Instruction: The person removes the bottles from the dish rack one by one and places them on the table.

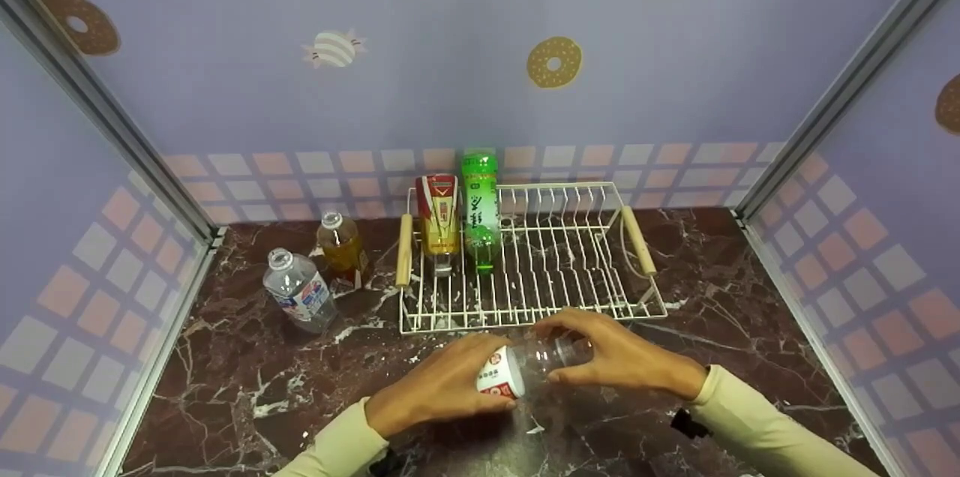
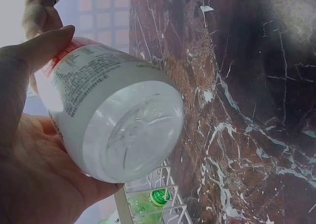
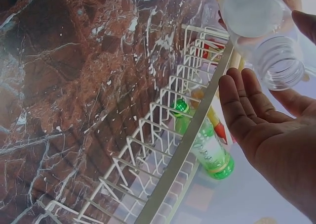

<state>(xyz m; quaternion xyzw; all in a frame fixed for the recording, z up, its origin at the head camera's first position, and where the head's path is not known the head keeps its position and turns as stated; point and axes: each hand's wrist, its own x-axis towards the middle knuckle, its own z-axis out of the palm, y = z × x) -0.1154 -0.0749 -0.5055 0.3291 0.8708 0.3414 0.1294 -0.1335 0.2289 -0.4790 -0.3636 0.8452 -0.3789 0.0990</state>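
At the left of the dark red, white-veined marble surface (image 1: 225,402), a clear plastic bottle with a blue-and-red label (image 1: 306,301) is stood upright, uncapped, just beside an amber-tinted clear bottle (image 1: 343,252). Farther right, near the tiled-pattern wall, a white wire rack with pale wooden handles (image 1: 450,328) is placed; in its left part a red-and-gold-wrapped bottle (image 1: 439,214) and a green plastic bottle (image 1: 481,218) are set neck-down and tilted, side by side. In front of the rack, a clear bottle with a white-and-red label (image 1: 502,374) is held on its side, base leftward, by the left hand (image 1: 446,379), whose thumb and fingers are wrapped around its body. Its uncapped neck is bracketed by the spread, unclosed fingers of the right hand (image 1: 619,353); whether it is touched cannot be told. The step in hand is judged to be the handling of this bottle between both hands; a settled grip and clearance from the front wires seem called for next.
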